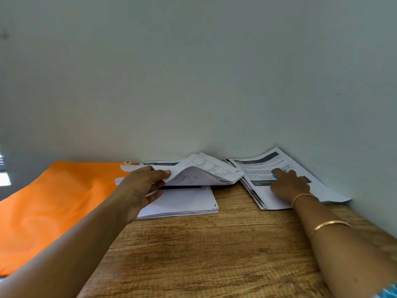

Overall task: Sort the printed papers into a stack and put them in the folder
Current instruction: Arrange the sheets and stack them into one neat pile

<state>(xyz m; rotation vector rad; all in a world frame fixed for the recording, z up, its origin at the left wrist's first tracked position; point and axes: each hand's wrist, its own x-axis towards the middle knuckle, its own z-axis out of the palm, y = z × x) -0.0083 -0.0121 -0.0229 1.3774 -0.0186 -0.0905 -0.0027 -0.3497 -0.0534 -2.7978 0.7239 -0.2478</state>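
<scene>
Two piles of printed papers lie on a wooden table against the wall. My left hand [142, 186] grips the lifted edge of several top sheets [199, 174] of the middle pile [182, 204], bending them up and back. My right hand [287, 183] rests palm down on the right pile [264, 194], its fingers curled a little over the printed top page. An orange folder [53, 203] lies flat at the left, its edge under or beside the middle pile.
The wooden table [214, 244] runs to a pale wall close behind the papers. The right pile's far corner leans up against the wall. A bright window edge [3, 173] shows at far left. Bangles ring my right wrist.
</scene>
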